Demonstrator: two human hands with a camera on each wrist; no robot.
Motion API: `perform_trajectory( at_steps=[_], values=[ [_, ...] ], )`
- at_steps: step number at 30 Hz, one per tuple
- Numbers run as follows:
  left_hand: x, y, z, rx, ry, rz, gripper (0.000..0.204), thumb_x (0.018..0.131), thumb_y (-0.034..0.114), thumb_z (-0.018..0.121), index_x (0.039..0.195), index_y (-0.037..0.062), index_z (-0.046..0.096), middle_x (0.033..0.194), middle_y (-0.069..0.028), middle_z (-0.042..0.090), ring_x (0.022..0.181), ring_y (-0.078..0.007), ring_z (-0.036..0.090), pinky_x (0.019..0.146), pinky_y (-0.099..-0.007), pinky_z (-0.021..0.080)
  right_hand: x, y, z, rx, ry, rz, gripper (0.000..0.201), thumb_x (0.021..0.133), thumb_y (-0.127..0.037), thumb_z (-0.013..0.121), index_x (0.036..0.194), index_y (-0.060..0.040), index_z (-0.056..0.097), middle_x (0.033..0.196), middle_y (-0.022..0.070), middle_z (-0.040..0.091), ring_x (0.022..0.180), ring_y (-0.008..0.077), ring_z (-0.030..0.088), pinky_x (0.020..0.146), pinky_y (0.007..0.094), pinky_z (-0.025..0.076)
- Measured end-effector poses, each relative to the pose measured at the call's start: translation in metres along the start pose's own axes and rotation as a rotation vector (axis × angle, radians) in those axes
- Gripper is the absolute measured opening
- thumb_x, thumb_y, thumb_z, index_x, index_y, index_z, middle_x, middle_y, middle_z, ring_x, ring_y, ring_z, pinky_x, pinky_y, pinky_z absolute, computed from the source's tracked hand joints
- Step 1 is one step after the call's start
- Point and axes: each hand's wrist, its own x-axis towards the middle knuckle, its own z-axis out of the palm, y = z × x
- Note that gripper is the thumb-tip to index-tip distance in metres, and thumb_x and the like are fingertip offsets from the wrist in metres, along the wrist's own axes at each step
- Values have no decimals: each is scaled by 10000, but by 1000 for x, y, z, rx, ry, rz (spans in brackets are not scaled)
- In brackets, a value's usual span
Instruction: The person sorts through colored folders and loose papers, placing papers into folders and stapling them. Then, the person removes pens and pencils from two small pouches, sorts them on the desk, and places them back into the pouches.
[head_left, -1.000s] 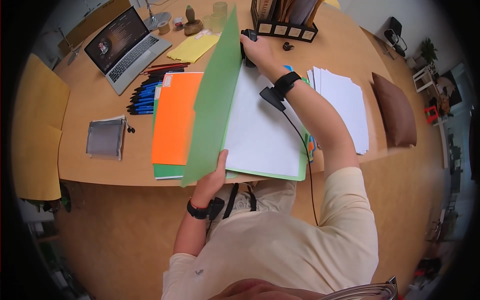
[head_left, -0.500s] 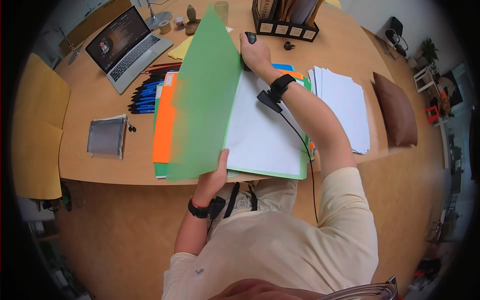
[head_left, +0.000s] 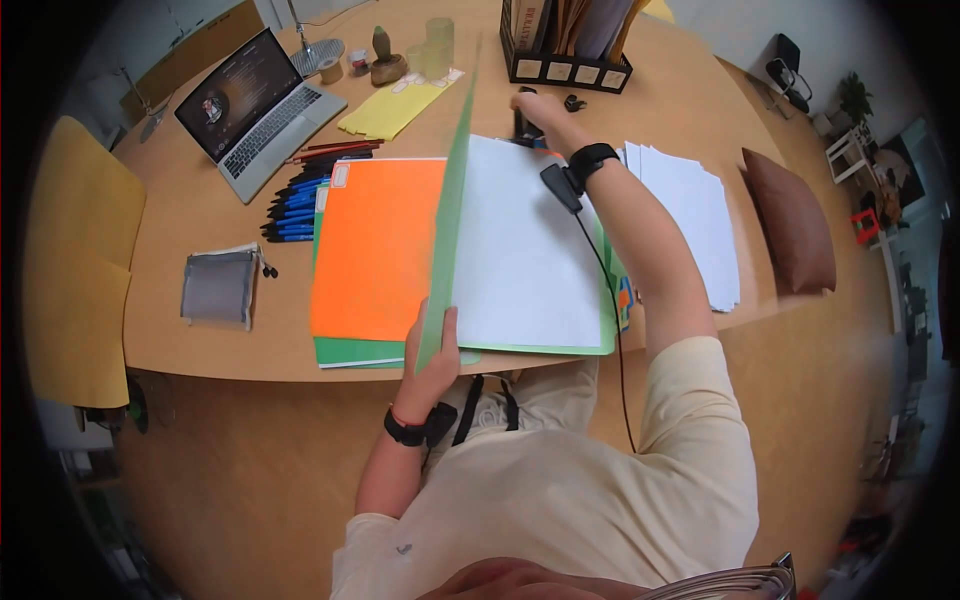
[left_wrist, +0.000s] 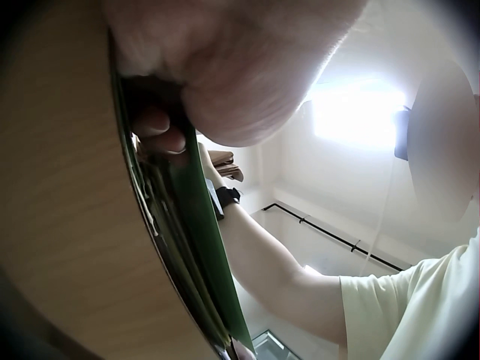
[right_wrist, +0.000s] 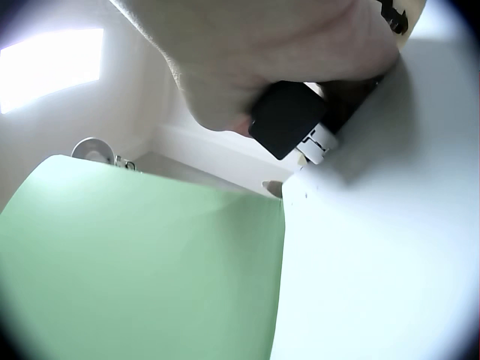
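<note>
My left hand (head_left: pixel 436 362) pinches the lower edge of a light green folder (head_left: pixel 449 230), thumb on the right face and fingers behind. The folder's cover stands almost upright, edge-on in the head view, and white paper (head_left: pixel 530 250) lies inside it. At the paper's top edge, my right hand (head_left: pixel 545 115) grips a black stapler (right_wrist: pixel 287 120) whose metal end shows in the right wrist view. The hand hides much of the stapler. In the left wrist view, fingertips (left_wrist: pixel 161 133) show beside the dark green folder layers.
An orange folder (head_left: pixel 380 250) lies to the left, over a green one. Beyond are pens (head_left: pixel 295 205), a laptop (head_left: pixel 270 130), yellow sheets (head_left: pixel 400 105) and a black file holder (head_left: pixel 565 72). A mesh pouch (head_left: pixel 218 288) lies left; a paper stack (head_left: pixel 685 220) lies right.
The green cover first swung left over the orange folder, then came back right to nearly upright. My right hand has moved slightly right and down with the stapler, off the folder's top fold.
</note>
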Motion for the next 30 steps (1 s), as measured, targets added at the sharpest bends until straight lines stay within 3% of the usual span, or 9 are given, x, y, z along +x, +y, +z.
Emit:
perform_trajectory(
  at_steps=[3,7,10,11,14,17,24,29,30],
  values=[
    [3,3,-3,-11,-27,19,389,1076,68,547,1443,-51,500,1108,-223,740,1017,-362,713,908,-398,542,62,52,-38,-84,129,-15,419,858,-276,679,1097,68,688,1096,150,698,1010,268,656,839,428,524],
    [2,11,-2,-235,-37,-62,508,1076,27,562,1555,-38,406,1167,-204,739,1081,-285,710,977,-354,524,74,95,-83,-75,271,11,350,847,-263,688,1010,44,722,990,122,704,909,277,671,802,448,548],
    [2,6,-1,-292,-67,-142,608,1072,-8,572,1624,-9,317,1244,-195,725,1127,-242,697,1028,-331,501,39,79,-106,-292,356,141,501,876,-318,654,1161,81,752,1183,265,766,1157,399,727,958,417,549],
    [3,5,-2,-289,-85,-167,650,1066,-24,571,1647,2,280,1274,-194,721,1143,-228,695,1044,-325,496,37,79,-109,-353,395,132,500,877,-331,663,1158,70,760,1184,264,767,1154,406,727,958,424,554],
    [4,5,-1,-414,-88,-227,660,1031,-25,622,1627,-9,338,1362,-192,681,1199,-227,676,1050,-324,492,41,87,-120,-480,476,126,538,889,-419,718,1150,48,775,1220,274,756,1156,417,727,962,449,570],
    [6,7,1,-192,1,56,660,972,4,716,1576,-11,450,1292,-172,665,1151,-228,660,992,-318,509,42,90,-122,-533,483,80,553,901,-459,734,1123,44,787,1140,278,771,1104,418,744,944,456,577],
    [6,22,-9,-31,-172,-11,695,815,120,906,1439,8,622,1064,-130,536,948,-274,578,887,-357,518,68,112,-126,-558,427,-50,497,907,-439,741,1005,44,805,1014,293,773,1018,438,754,899,475,588],
    [8,25,-11,-21,-206,-13,719,790,168,939,1421,8,632,1066,-126,530,938,-275,576,854,-364,521,17,47,-112,-703,519,-26,427,908,-363,711,1021,40,797,1045,287,772,1057,438,744,930,482,584],
    [9,25,-12,-15,-208,-10,724,788,179,942,1420,8,633,1066,-127,530,939,-277,578,850,-365,521,23,48,-110,-711,579,-120,417,903,-348,703,1040,36,794,1057,284,772,1064,438,741,942,486,581]
  ],
)
